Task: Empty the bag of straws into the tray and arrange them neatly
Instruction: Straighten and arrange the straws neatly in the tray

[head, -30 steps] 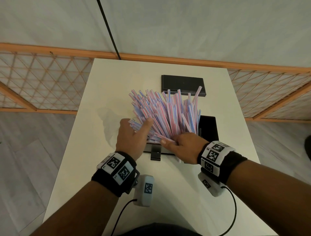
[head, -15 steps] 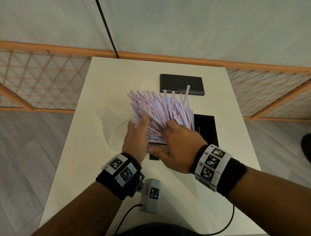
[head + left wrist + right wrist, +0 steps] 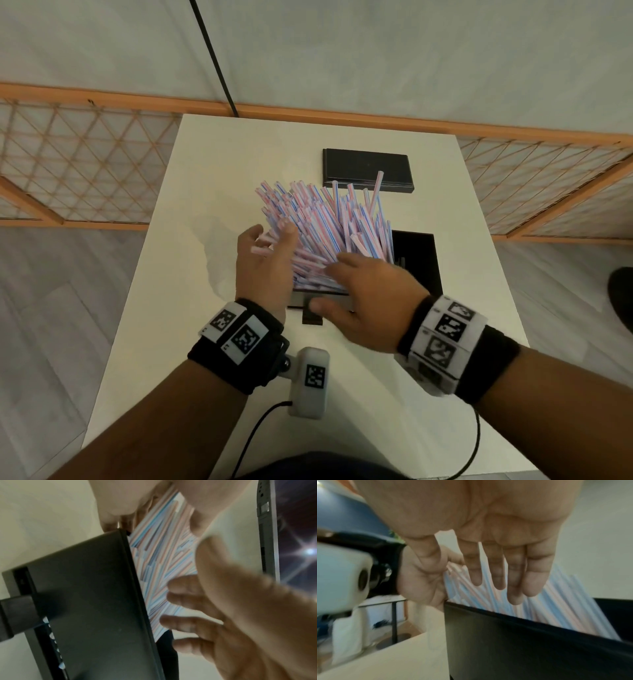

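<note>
Right hand (image 3: 368, 301) now flatter (straws (image 3: 329, 233) bunched)

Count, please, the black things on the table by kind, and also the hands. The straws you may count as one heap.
Black tray holding the straws: 1
Flat black slab behind it: 1
Heap of pink and blue striped straws: 1
Hands, left hand and right hand: 2
Total: 5
</note>
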Action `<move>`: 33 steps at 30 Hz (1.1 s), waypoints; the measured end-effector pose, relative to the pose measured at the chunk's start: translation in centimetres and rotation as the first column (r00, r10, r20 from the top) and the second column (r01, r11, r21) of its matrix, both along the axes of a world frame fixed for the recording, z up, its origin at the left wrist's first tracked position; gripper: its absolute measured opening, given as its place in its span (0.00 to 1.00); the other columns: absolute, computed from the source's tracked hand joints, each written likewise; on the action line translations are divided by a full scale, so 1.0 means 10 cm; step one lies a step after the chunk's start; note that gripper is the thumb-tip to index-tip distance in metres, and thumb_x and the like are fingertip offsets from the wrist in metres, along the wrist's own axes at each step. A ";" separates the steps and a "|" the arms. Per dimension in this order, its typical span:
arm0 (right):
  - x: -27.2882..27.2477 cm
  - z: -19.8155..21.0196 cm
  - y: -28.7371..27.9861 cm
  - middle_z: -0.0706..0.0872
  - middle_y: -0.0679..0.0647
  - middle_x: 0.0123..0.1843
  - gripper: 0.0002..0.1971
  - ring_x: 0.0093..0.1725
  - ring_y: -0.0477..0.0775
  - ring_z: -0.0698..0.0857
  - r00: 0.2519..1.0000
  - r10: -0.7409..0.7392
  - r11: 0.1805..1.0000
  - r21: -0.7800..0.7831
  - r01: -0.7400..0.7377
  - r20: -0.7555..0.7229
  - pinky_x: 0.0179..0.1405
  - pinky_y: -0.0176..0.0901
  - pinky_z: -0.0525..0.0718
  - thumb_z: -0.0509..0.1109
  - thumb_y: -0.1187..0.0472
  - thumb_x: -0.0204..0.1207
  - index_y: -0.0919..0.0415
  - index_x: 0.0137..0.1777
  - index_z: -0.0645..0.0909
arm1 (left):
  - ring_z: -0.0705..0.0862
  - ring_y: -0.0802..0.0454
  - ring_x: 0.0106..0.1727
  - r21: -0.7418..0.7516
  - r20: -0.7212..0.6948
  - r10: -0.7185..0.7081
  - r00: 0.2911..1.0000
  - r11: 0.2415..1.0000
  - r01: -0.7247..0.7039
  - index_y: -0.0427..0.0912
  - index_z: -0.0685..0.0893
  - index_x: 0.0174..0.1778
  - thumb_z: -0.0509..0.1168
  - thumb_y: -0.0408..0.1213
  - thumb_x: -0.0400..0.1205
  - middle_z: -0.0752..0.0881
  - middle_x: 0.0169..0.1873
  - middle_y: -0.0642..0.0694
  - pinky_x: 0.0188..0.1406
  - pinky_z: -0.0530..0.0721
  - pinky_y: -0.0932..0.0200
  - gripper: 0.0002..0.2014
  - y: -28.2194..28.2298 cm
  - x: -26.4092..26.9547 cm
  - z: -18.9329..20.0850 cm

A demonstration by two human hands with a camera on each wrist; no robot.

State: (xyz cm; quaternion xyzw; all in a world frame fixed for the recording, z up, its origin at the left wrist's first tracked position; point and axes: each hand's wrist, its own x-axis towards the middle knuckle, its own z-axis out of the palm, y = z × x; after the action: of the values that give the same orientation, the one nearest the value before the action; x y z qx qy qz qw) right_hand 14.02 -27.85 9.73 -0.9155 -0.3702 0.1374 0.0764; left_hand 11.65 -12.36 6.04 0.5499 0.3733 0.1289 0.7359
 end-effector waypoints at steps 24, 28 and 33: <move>0.39 -0.19 -0.05 0.85 0.56 0.49 0.10 0.51 0.64 0.83 0.963 -0.261 0.965 0.008 0.263 -0.067 0.47 0.50 0.83 0.61 0.51 0.83 0.54 0.56 0.80 | 0.77 0.56 0.66 0.502 -0.056 -0.180 0.982 0.845 0.183 0.42 0.58 0.86 0.53 0.44 0.92 0.74 0.71 0.53 0.65 0.69 0.64 0.26 0.00 0.06 0.06; 0.30 -0.11 0.15 0.83 0.57 0.50 0.10 0.50 0.64 0.83 0.989 -0.139 0.986 0.101 0.134 0.043 0.46 0.51 0.83 0.62 0.53 0.84 0.57 0.58 0.80 | 0.82 0.69 0.51 0.368 0.022 -0.091 0.996 0.927 0.076 0.43 0.68 0.80 0.52 0.46 0.92 0.82 0.56 0.58 0.64 0.78 0.62 0.21 -0.07 0.08 0.04; 0.27 -0.07 0.00 0.84 0.57 0.50 0.14 0.50 0.62 0.82 0.973 -0.223 0.953 0.199 0.229 -0.053 0.49 0.47 0.79 0.72 0.52 0.78 0.61 0.57 0.82 | 0.77 0.45 0.77 -0.032 0.062 0.086 0.994 0.996 -0.084 0.44 0.69 0.81 0.57 0.64 0.80 0.78 0.75 0.44 0.75 0.76 0.49 0.37 0.03 0.11 0.10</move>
State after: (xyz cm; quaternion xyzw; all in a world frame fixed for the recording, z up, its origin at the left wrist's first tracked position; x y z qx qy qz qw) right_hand 16.73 -27.82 9.02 -0.9370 -0.2740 0.1028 0.1908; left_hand 12.70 -12.08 7.07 0.5183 0.3745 0.1719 0.7494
